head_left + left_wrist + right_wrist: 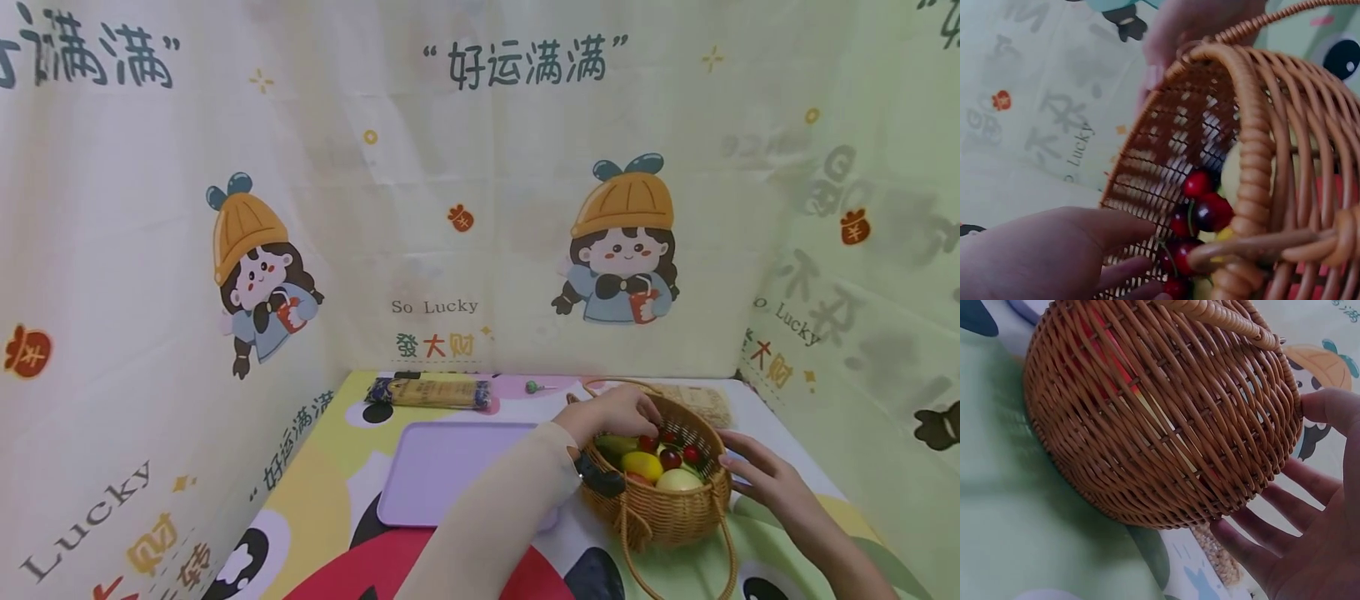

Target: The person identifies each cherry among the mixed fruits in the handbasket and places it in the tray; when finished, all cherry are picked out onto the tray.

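Note:
A round wicker basket (pixel 667 508) stands at the right of the table, holding several dark red cherries (pixel 1212 211), a yellow lemon-like fruit (pixel 641 464), a pale round fruit (pixel 678 480) and a green item (pixel 618 446). My left hand (pixel 617 414) reaches over the rim into it. In the left wrist view, its extended fingers (pixel 1124 228) point at the cherries, tips right beside their stems; some fingertips are hidden. My right hand (pixel 1316 512) touches the basket's outer right side, fingers spread along the weave and thumb at the rim.
Left of the basket lies a purple tray (pixel 450 475), partly behind my left sleeve. Farther back are a long yellow-and-blue packet (pixel 429 393), a small green lollipop-like item (pixel 532 387) and a clear bag of tan contents (pixel 701 404). A basket handle (pixel 626 558) hangs in front. Printed cloth walls surround the table.

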`<action>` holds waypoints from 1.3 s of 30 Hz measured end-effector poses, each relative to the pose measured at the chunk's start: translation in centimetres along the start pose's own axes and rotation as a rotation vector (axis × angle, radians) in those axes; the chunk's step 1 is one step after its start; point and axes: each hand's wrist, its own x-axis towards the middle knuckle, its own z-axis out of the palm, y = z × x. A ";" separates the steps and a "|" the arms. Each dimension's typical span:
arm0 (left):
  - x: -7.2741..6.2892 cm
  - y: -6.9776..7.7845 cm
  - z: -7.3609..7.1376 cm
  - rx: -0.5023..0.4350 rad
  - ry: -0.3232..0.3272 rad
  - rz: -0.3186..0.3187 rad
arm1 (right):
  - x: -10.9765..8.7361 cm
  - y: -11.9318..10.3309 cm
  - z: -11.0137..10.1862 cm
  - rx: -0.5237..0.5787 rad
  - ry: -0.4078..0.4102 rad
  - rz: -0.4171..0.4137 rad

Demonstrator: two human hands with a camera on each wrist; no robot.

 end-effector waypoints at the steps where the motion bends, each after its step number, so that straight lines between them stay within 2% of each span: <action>1: 0.2 0.1 0.1 0.024 -0.007 -0.003 | 0.0 0.0 0.0 0.005 0.000 -0.005; 5: 0.5 0.5 0.6 0.075 -0.064 -0.037 | 0.0 -0.1 0.1 0.022 -0.001 -0.018; 8: 0.3 0.7 0.9 0.050 -0.105 -0.060 | 0.0 0.0 0.1 0.030 -0.002 -0.024; 12: 0.1 0.9 1.3 0.043 -0.127 -0.065 | 0.0 0.1 0.2 0.032 0.002 -0.026; 20: 0.7 0.7 1.8 0.143 -0.116 -0.056 | 0.1 0.2 0.4 0.036 0.002 -0.030; 23: 0.9 0.7 2.1 0.147 -0.106 -0.065 | 0.1 0.3 0.4 0.037 0.003 -0.027; 30: 0.7 0.8 2.1 0.116 -0.103 -0.088 | 0.2 0.3 0.4 0.040 0.008 -0.015; 39: 0.2 0.9 1.5 0.048 -0.092 -0.046 | 0.1 0.5 0.5 0.052 0.012 -0.023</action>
